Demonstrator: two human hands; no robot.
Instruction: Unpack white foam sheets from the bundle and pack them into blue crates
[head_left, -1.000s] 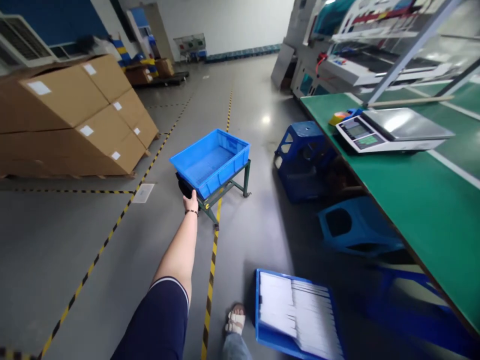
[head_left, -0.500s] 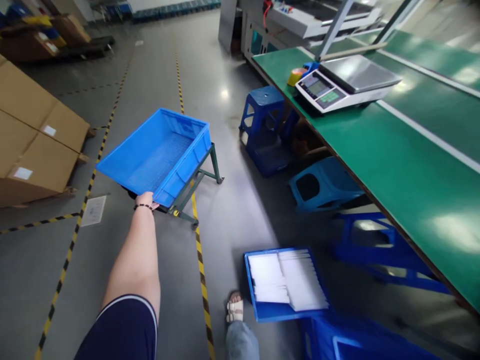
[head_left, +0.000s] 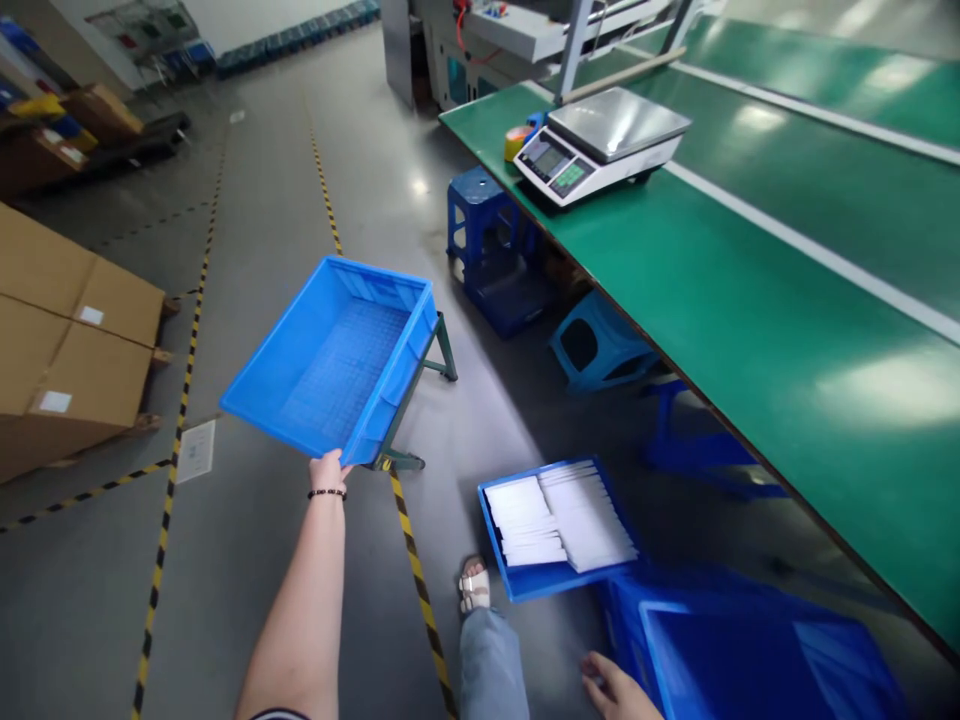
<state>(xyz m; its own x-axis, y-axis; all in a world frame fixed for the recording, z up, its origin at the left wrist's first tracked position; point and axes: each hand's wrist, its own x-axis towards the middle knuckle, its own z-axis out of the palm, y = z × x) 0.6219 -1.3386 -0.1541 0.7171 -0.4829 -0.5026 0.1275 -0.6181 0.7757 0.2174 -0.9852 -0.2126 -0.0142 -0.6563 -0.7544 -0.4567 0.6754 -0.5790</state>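
My left hand (head_left: 330,472), with a beaded bracelet on the wrist, is closed on the near rim of a blue plastic bin (head_left: 315,370). Nothing lies inside the bin, which rests on a green metal stand (head_left: 405,425) with casters. At the bottom edge my right hand (head_left: 611,690) hangs with its fingers loosely bent and apart, holding nothing visible. Just beyond it on the floor is a shallow blue crate (head_left: 544,585) with two rows of white flat pieces (head_left: 581,520). Close to that hand's right stands a larger blue crate (head_left: 750,640).
On the right a green-topped table (head_left: 750,290) carries a scale (head_left: 600,145) and tape (head_left: 516,143). Blue stools (head_left: 480,215) sit beneath its edge. Cardboard boxes (head_left: 90,340) on a pallet stand left. Striped tape (head_left: 416,580) marks the floor.
The blue bin and my left hand now sit lower and further right in view. My right hand has come into sight at the bottom. Table and scale have shifted left in the picture.
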